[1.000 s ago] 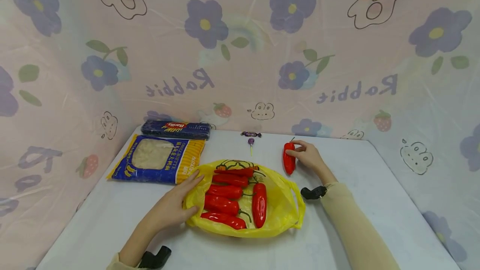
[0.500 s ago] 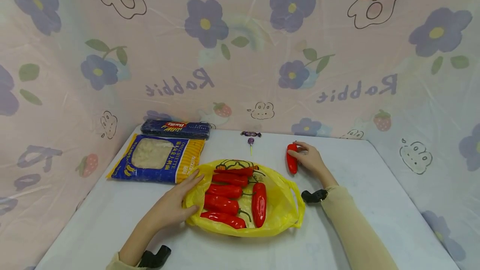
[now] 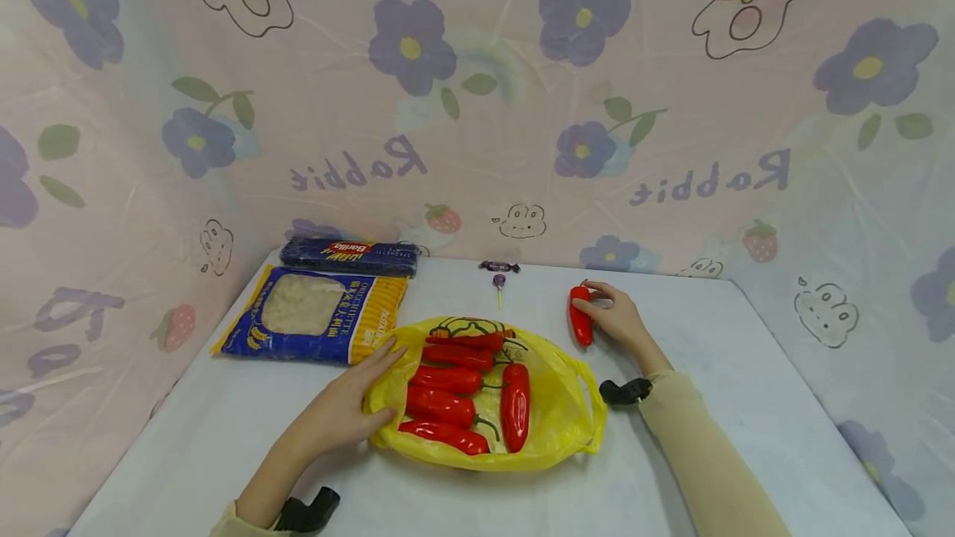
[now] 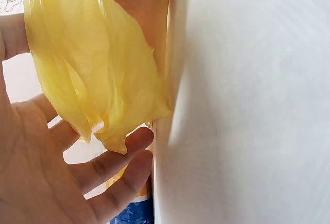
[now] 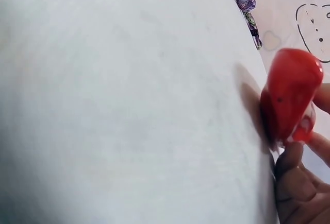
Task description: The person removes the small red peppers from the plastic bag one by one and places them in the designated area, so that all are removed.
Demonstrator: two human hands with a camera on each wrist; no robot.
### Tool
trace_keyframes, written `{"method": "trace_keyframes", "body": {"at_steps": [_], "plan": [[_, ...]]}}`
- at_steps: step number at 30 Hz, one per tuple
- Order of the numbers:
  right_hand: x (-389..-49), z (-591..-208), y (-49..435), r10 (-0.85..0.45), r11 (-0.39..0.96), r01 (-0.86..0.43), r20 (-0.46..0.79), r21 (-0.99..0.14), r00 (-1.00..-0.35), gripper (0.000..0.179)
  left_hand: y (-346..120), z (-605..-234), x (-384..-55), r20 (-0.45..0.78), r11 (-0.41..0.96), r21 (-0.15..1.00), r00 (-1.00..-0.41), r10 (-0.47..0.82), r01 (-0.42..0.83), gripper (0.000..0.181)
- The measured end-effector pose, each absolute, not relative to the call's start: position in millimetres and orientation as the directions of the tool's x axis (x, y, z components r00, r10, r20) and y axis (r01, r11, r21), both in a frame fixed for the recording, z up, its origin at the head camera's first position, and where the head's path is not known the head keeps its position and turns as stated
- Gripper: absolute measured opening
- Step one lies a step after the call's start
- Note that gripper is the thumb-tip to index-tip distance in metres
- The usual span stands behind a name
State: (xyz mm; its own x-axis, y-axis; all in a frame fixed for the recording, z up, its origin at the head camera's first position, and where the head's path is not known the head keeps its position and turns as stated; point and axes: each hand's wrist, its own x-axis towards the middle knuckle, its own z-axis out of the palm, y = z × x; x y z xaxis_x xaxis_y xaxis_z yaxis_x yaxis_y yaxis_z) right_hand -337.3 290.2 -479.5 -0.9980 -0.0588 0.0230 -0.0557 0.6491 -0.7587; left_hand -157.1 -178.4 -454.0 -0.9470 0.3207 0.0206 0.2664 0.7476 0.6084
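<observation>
Right hand pinches a chili pepper, shifted slightly rightward; it remains unbagged. Left hand, fingers spread, touches the plastic bag.

Peppers in bag, pasta packs behind left, candy behind lollipop, another pepper to their right

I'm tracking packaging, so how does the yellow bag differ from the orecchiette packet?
The yellow bag gapes open; the orecchiette packet looks closed. The yellow bag shows red peppers inside; the orecchiette packet shows pale contents through a window. The yellow bag has a handle loop; the orecchiette packet shows none. Both lie on the white table.
</observation>
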Motion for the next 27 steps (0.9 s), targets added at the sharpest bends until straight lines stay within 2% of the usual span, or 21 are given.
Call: {"method": "trace_keyframes", "body": {"at_steps": [17,27], "plan": [[-324,-466,295,-0.038,0.653,-0.084,0.079,-0.752,-0.996,0.069,-178,-455,-157,0.035,0.731,0.623,-0.944,0.329,0.278,0.081],[-299,-442,289,-0.071,0.621,-0.197,0.195,-0.759,-0.978,0.064,-177,-454,-157,0.035,0.726,0.630,-0.943,0.330,0.278,0.081]]}}
